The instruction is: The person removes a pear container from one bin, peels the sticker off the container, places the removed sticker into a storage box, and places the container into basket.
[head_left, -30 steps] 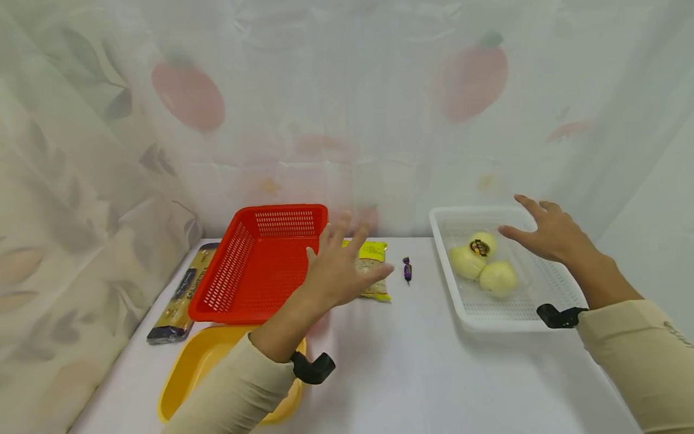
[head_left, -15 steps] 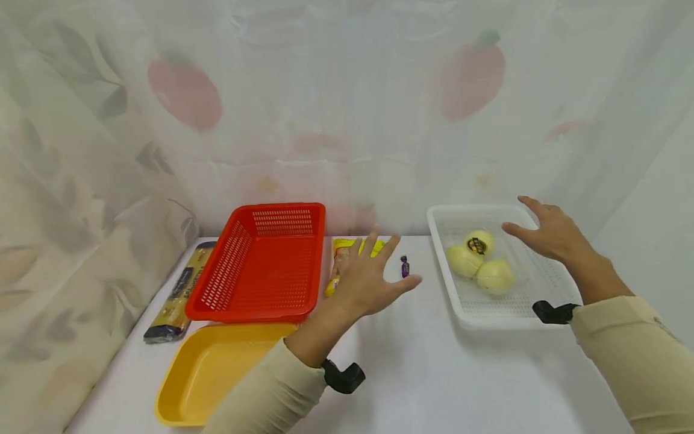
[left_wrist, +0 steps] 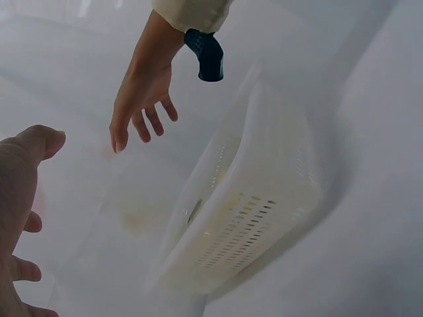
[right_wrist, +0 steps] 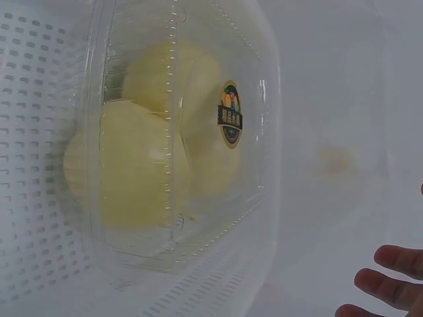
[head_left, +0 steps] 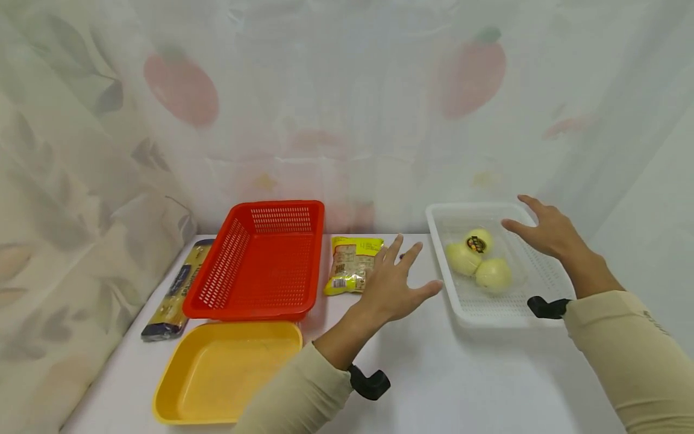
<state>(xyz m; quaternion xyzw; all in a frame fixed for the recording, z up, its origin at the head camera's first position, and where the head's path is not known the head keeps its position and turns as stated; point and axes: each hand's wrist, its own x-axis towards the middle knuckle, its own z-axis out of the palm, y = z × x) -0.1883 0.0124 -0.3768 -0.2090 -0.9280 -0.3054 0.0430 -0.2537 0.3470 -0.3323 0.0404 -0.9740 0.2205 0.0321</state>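
My left hand (head_left: 391, 289) hovers over the table with spread fingers, holding nothing. It partly covers a yellow-topped food packet (head_left: 349, 265) and nearly hides a small purple-wrapped candy (head_left: 402, 256). My right hand (head_left: 553, 232) hangs above the right side of a white perforated basket (head_left: 459, 307), thumb and fingers apart and nothing between them. Inside that basket lies a clear plastic box (right_wrist: 178, 218) with three pale yellow round fruits (head_left: 493, 275) and a dark round label (right_wrist: 230, 115). In the left wrist view, the white basket's side wall (left_wrist: 244, 231) stands between the hands.
A red perforated basket (head_left: 252, 313) stands at the back left. In front of it is a yellow tray (head_left: 228, 374). A spaghetti packet (head_left: 176, 295) lies along the table's left side. A patterned curtain (head_left: 347, 120) closes off the back.
My left hand has moved right, from beside the red basket past the food packet toward the white basket, uncovering the yellow tray and most of the packet. My right hand has barely moved.
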